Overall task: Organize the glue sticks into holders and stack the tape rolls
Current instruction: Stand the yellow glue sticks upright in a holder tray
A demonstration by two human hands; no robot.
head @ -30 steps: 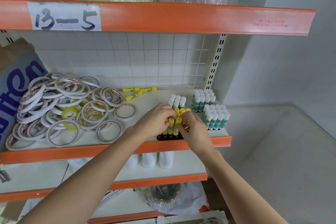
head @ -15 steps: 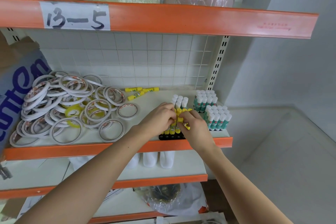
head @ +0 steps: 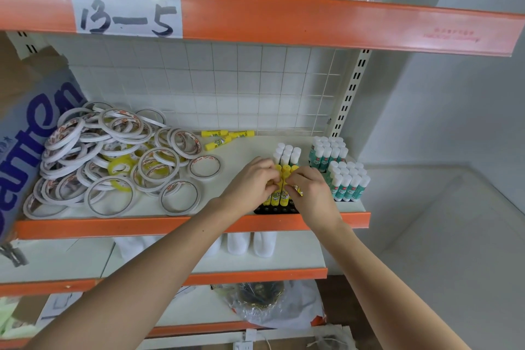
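Note:
A black holder [head: 274, 210] stands at the shelf's front edge with several yellow glue sticks [head: 279, 197] upright in it and white-capped sticks [head: 287, 153] behind. My left hand [head: 252, 182] and my right hand [head: 309, 190] meet over the yellow sticks, fingers curled around their tops. My right hand also pinches a yellow glue stick [head: 297, 190] lying at a slant. Three loose yellow glue sticks [head: 224, 138] lie near the back grid. A heap of white tape rolls [head: 113, 159] covers the shelf's left half.
Two blocks of green, white-capped glue sticks [head: 341, 173] stand right of my hands. A blue-lettered cardboard box [head: 25, 133] leans at the far left. The orange upper shelf [head: 284, 20] overhangs. White bottles [head: 250, 244] sit on the shelf below.
Both hands have stayed at the yellow sticks, fingers shifting slightly on them. The camera view has drifted a little.

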